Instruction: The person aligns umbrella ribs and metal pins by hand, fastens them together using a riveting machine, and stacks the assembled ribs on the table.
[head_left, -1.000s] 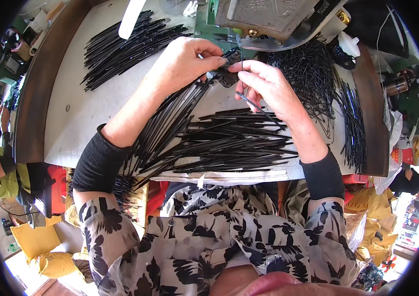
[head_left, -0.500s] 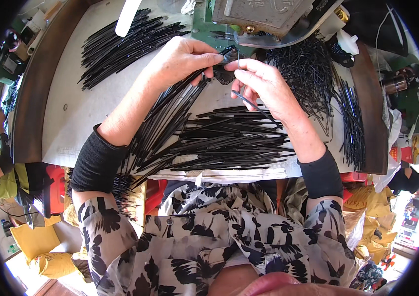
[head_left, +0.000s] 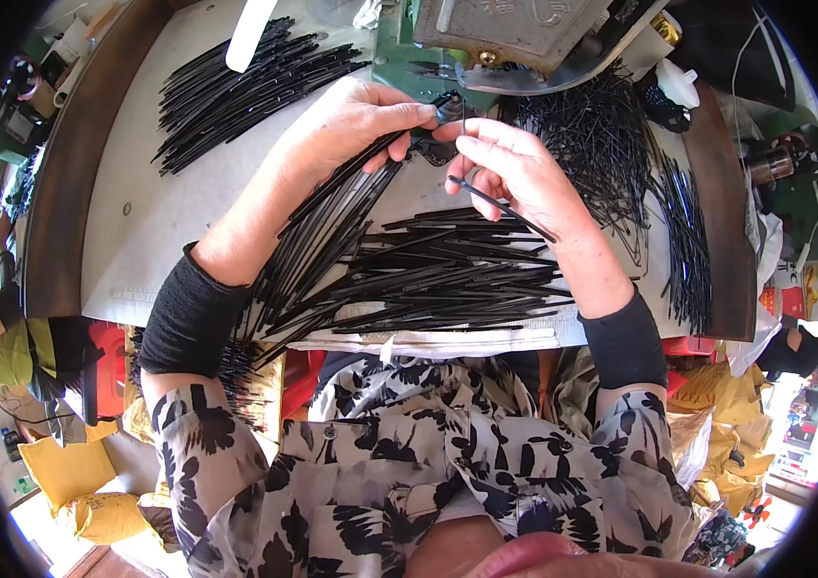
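My left hand pinches a long, thin black strip between thumb and fingers, its far end close to the working part of a machine. Just right of there, my right hand has thumb and forefinger closed near a thin strand rising toward the machine. A second dark strip lies across the lower fingers of that hand, slanting toward the wrist. Under both hands spreads a pile of loose black strips. What exactly the fingertips grip is partly hidden.
More black strips lie fanned out at the far left. Thin black pieces form a tangled heap on the right, beside another bundle. Wooden rims border the pale tabletop. A green plate lies under the machine.
The strip in my right hand has shifted slightly, its lower end now nearer the wrist. The right fingers have moved a little left. My left hand stays nearly still.
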Action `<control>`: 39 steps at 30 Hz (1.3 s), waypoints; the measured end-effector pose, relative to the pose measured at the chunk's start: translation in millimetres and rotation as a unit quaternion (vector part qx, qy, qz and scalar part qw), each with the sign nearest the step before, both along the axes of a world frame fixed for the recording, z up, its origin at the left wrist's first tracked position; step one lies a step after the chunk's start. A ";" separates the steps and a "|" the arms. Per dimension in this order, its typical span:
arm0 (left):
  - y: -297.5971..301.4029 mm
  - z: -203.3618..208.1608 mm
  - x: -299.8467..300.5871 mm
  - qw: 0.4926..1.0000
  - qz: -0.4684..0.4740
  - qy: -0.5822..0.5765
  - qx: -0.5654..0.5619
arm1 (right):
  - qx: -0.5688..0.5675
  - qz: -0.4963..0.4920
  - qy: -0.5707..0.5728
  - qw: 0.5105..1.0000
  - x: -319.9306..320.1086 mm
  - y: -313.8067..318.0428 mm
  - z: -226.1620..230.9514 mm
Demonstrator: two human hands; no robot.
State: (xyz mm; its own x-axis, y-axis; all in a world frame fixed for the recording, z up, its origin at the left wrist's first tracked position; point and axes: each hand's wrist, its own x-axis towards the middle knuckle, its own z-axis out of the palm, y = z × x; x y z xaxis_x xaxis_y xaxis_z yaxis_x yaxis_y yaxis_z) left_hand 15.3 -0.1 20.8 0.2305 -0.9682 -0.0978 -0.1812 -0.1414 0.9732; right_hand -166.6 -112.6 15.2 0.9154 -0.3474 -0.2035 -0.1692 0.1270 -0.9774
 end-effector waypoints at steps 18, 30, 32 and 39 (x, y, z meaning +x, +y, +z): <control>1.3 -4.5 -4.3 0.987 -0.108 -0.118 0.025 | -0.064 0.006 -0.004 0.998 -5.2 -14.2 -3.7; 3.7 0.5 1.9 0.992 -0.118 0.008 0.036 | 0.141 0.041 -0.104 0.984 -10.5 -33.9 -12.9; 3.5 -0.9 2.8 0.991 -0.130 0.015 0.040 | 0.130 0.033 -0.095 0.986 -10.4 -30.9 -9.3; 3.9 -2.7 0.6 0.989 -0.143 0.017 0.035 | 0.071 0.025 -0.086 0.994 -11.3 -28.3 -3.8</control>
